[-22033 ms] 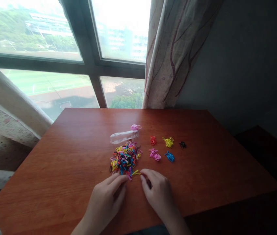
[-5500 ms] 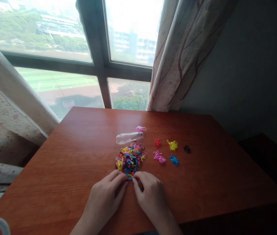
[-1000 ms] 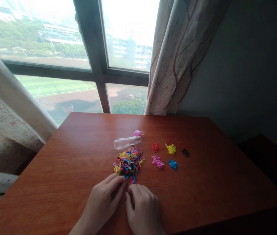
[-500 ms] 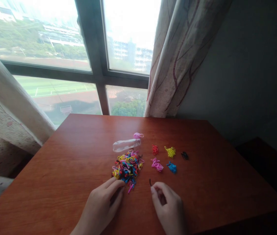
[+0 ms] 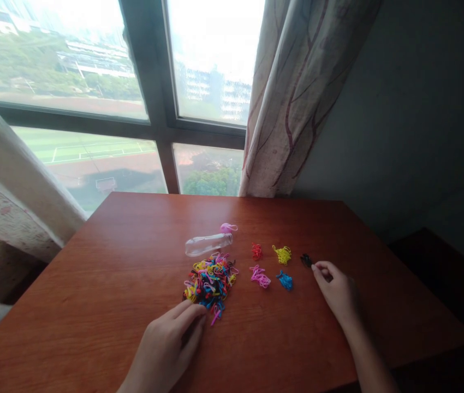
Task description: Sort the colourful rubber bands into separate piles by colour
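A mixed heap of coloured rubber bands (image 5: 211,281) lies on the wooden table. My left hand (image 5: 170,341) rests at the heap's near edge, fingers and thumb brought together; whatever they hold is hidden. On the right, my right hand (image 5: 334,289) pinches a black rubber band at the edge of the small black pile (image 5: 306,260). Left of that are separate little piles: red (image 5: 257,251), yellow (image 5: 283,255), pink (image 5: 260,277) and blue (image 5: 285,280).
Behind the heap, a clear plastic bottle (image 5: 207,244) lies on its side. A pink cap with a loop (image 5: 227,227) sits by its mouth. The table (image 5: 72,305) reaches to a window (image 5: 158,125) with curtains (image 5: 281,109) at both sides.
My right hand has moved right and away from me, from beside the heap to the black pile, carrying a black rubber band. My left hand has stayed by the heap. The view has shifted slightly.
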`<state>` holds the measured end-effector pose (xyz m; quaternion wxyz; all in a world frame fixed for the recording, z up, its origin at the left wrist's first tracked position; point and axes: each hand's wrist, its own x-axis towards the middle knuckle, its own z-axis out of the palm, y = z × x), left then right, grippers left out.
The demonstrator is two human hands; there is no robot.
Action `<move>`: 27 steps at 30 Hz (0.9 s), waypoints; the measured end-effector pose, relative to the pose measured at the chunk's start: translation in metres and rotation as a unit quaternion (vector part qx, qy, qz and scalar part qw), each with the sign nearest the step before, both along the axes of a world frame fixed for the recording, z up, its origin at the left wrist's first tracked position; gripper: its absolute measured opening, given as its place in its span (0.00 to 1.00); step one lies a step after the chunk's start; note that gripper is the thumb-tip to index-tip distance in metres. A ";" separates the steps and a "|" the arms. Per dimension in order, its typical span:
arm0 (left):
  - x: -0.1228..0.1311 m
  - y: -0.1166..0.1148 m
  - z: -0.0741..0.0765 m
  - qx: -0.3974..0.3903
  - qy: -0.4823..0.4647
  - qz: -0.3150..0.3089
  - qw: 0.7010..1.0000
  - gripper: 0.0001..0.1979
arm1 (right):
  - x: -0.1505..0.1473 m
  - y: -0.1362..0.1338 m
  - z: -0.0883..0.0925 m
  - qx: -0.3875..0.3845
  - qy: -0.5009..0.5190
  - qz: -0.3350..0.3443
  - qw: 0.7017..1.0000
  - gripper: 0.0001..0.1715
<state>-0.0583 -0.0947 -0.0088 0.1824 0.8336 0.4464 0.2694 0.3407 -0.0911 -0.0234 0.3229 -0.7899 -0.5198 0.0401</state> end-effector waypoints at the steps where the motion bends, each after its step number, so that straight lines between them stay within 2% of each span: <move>1: 0.000 0.000 -0.001 0.001 0.000 0.000 1.000 0.08 | 0.001 0.001 -0.001 -0.002 -0.005 0.001 1.000 0.21; 8: 0.001 0.000 0.002 -0.002 0.001 0.000 1.000 0.08 | -0.005 -0.007 0.000 0.008 -0.014 -0.009 1.000 0.21; 14: 0.001 -0.001 0.004 -0.009 0.010 -0.001 1.000 0.08 | -0.051 -0.021 0.006 0.053 0.027 0.023 0.998 0.20; 18: 0.001 -0.002 0.003 -0.020 0.015 -0.007 1.000 0.09 | -0.099 -0.034 0.006 0.062 0.072 0.101 0.990 0.18; 22: 0.002 -0.003 0.003 -0.026 0.048 -0.016 0.998 0.09 | -0.142 -0.046 0.000 0.053 0.093 0.186 0.977 0.15; 27: 0.006 -0.005 0.004 -0.001 0.091 -0.019 0.996 0.06 | -0.170 -0.050 -0.005 0.053 0.004 0.248 0.967 0.12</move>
